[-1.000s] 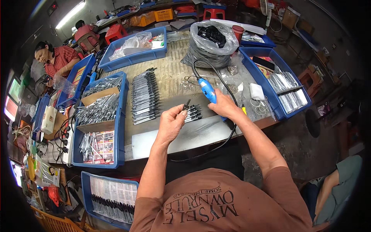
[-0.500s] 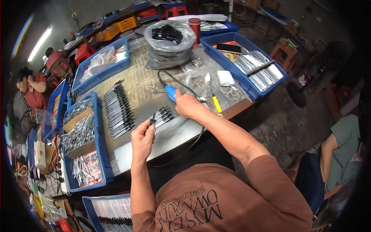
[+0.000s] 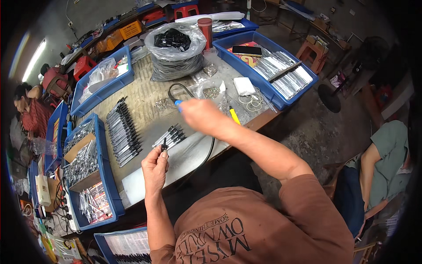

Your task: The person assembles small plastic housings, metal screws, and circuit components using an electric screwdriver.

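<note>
A wide workbench [image 3: 151, 81] fills the middle of the view. Along its left side stands a long blue tray [image 3: 109, 169] split into three compartments, with silvery pen parts in them; at its far right a second blue tray [image 3: 288, 102] holds rows of silver pieces and a dark phone [image 3: 247, 51]. Between the trays, toward the back, a clear plastic bag [image 3: 178, 66] bulges with black parts, a red cup [image 3: 205, 31] just beside it. A pale flat plate [image 3: 136, 187] lies along the near edge. A long row of pens [image 3: 123, 132] slants beside the left tray, and a smaller bunch of pens [image 3: 170, 135] lies near the plate.

The right hand [image 3: 200, 116] is over the bench, its fingers closed around a blue corded tool [image 3: 178, 103]; motion blur hides how each finger sits, and only the tool's far end shows. The left hand [image 3: 154, 165] is just in front of the smaller bunch, thumb and fingertips pinching a small black piece [image 3: 165, 144], which points up. A yellow-handled tool [image 3: 234, 115] lies to the right of the right hand.
</note>
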Available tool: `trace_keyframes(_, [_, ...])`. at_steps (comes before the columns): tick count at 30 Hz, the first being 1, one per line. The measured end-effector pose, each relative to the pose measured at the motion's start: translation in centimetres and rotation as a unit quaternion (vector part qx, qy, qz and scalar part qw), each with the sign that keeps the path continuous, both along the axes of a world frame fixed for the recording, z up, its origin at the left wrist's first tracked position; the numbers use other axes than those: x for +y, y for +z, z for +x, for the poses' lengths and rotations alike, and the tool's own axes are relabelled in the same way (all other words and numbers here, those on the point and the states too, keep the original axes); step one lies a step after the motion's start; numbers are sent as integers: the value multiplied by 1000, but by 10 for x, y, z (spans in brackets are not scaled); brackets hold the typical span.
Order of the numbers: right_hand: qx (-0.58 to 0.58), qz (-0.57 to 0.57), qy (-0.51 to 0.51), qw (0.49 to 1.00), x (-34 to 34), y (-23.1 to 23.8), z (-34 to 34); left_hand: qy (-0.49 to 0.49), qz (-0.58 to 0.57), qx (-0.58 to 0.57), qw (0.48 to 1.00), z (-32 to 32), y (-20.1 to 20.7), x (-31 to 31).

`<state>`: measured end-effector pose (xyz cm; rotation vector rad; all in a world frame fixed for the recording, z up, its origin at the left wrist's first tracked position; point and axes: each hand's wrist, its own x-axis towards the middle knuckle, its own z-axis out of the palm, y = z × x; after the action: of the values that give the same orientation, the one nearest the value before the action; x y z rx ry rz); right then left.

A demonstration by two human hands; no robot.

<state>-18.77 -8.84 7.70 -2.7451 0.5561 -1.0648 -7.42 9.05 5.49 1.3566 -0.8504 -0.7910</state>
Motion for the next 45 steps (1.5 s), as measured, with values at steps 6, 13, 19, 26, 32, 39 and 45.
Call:
trace_keyframes(6, [104, 66, -239, 963, -70, -30, -98, 14, -3, 13, 1000, 1, -6, 10])
trace_keyframes(13, [224, 113, -299, 920, -61, -43, -109, 6, 12, -14, 1000, -4, -11, 6])
trace_keyframes(19, [317, 152, -276, 895, -70, -42, -107, 22, 18, 46, 999, -13, -9, 6])
trace_keyframes(26, [295, 135, -247, 913, -66, -47, -117, -6, 13, 103, 995, -22, -13, 5])
trace_keyframes(32, [279, 159, -270, 908, -58, -38, -111, -15, 17, 105, 994, -24, -16, 2])
trace_keyframes(39, [310, 121, -241, 912, -62, -47, -110, -20, 31, 117, 992, -23, -17, 4])
trace_keyframes(45, [263, 156, -256, 917, -58, -32, -117, -28, 11, 160, 987, -24, -20, 5])
